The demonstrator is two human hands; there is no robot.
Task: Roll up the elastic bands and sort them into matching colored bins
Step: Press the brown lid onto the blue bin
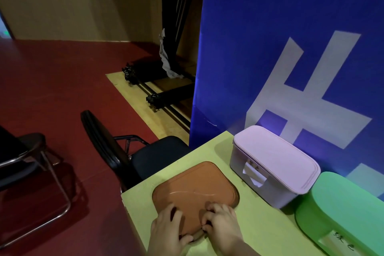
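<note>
Pinching near edge of orange elastic band [195,187] — both hands.
Left hand [168,228] and right hand [222,226] grips curled on it — band flat on worktop [259,226], near lidded pink bin [274,164] and green bin [340,208].

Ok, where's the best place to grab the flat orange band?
Its near edge, from the person's side. The flat orange band lies flush on the table, leaving only the rim to grip; the left hand and right hand curl fingers there.

Flat bands [195,189] on table [259,224], far bin [276,158] and near bin [342,203] at right, panel [270,48] behind.
</note>
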